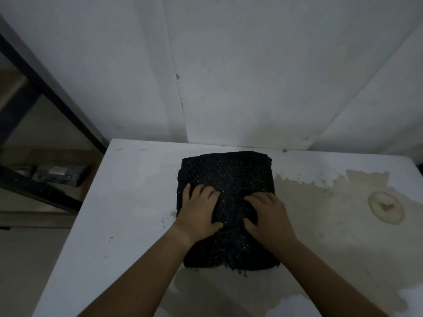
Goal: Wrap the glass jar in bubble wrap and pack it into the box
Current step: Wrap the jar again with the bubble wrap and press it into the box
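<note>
A sheet of black bubble wrap lies on the white table, humped up in the middle as if folded over something. My left hand and my right hand lie side by side on that hump, fingers curved over it and thumbs pressing into the wrap between them. The glass jar is not visible; whatever is under the wrap is hidden. No box is in sight.
The table stands in a corner of white wall panels. Peeled beige patches mark its right half. At the left, below the table, a dark metal shelf frame holds a wrapped package.
</note>
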Available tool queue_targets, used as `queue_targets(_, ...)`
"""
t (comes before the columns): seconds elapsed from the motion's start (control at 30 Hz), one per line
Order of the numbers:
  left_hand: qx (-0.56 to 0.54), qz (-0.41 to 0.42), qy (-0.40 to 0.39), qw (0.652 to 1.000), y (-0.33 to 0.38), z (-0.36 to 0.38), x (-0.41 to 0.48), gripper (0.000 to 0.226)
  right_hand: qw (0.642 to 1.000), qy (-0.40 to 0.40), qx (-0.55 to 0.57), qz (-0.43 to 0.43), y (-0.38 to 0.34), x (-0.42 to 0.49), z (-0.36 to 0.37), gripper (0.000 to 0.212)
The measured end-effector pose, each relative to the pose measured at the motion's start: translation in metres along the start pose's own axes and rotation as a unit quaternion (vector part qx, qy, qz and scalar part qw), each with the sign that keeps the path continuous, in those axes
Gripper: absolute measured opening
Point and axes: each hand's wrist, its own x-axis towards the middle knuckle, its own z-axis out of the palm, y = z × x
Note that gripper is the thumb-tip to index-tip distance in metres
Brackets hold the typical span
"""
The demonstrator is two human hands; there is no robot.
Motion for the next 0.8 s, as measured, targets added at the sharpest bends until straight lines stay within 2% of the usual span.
queue_targets(0.17, 0.086, 0.025, -0.059, 0.994, 0.001, -0.006, 0.01, 0.088, 0.991, 0.018, -0.118, -0.054, -0.012, 0.007, 0.011, 0.043)
queue_targets(0.23, 0.118, 0.028, -0.088, 0.989, 0.005, -0.008, 0.014, 0.085, 0.989, -0.02, -0.139, -0.041, -0.019, 0.009, 0.014, 0.052)
queue_targets(0.37, 0.146, 0.022, -0.142, 0.979, 0.014, -0.009, 0.028, 0.07, 0.978, -0.151, -0.141, 0.021, -0.034, 0.027, 0.009, 0.07)
queue_targets(0.47, 0.129, 0.014, -0.144, 0.981, 0.016, -0.007, 0.036, 0.05, 0.974, -0.177, -0.139, 0.031, -0.038, 0.039, 0.012, 0.075)
queue_targets(0.57, 0.107, 0.024, -0.133, 0.985, 0.01, -0.002, 0.037, 0.055, 0.971, -0.205, -0.117, 0.025, -0.032, 0.038, 0.009, 0.079)
queue_targets(0.63, 0.097, 0.03, -0.125, 0.987, 0.006, 0.002, 0.036, 0.063, 0.983, -0.17, -0.062, 0.014, -0.025, 0.031, 0.005, 0.072)
queue_targets(0.7, 0.097, 0.031, -0.124, 0.987, 0.005, 0.002, 0.035, 0.067, 0.997, -0.069, -0.036, -0.002, -0.018, 0.022, -0.002, 0.063)
queue_targets(0.73, 0.1, 0.031, -0.125, 0.987, 0.005, 0.003, 0.035, 0.07, 0.999, -0.022, -0.048, -0.002, -0.015, 0.017, -0.003, 0.06)
queue_targets(0.8, 0.11, 0.034, -0.127, 0.985, 0.006, 0.002, 0.034, 0.073, 0.995, 0.005, -0.096, 0.0, -0.012, 0.011, -0.002, 0.057)
